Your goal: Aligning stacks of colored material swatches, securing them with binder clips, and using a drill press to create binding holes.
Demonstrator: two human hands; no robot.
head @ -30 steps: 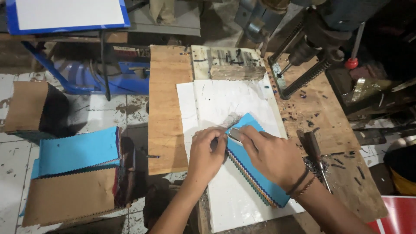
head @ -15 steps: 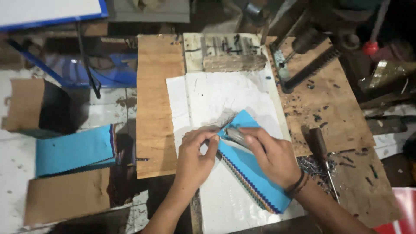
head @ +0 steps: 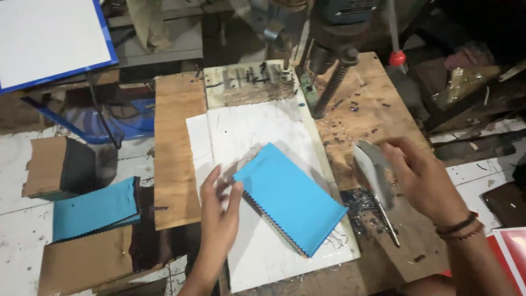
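A stack of fabric swatches with a bright blue top and zigzag edges (head: 290,200) lies slanted on a white sheet (head: 246,131) on the workbench. My left hand (head: 219,216) rests at the stack's near-left corner, fingers apart, fingertips touching its edge. My right hand (head: 424,178) is raised over the wooden bench to the right of the stack, closed on a flat grey metal piece (head: 372,167). A dark bracelet circles that wrist.
A drill press column (head: 329,82) stands behind the sheet, dark chips scattered around it. A thin tool (head: 388,222) lies under my right hand. A plywood board (head: 175,148) lies left of the sheet. A second blue swatch stack (head: 93,208) and cardboard (head: 82,263) sit lower left.
My right hand has left the stack's corner and swung right, lifting the grey metal piece with it. My left hand stays at the corner, fingers now spread. The camera has moved closer.
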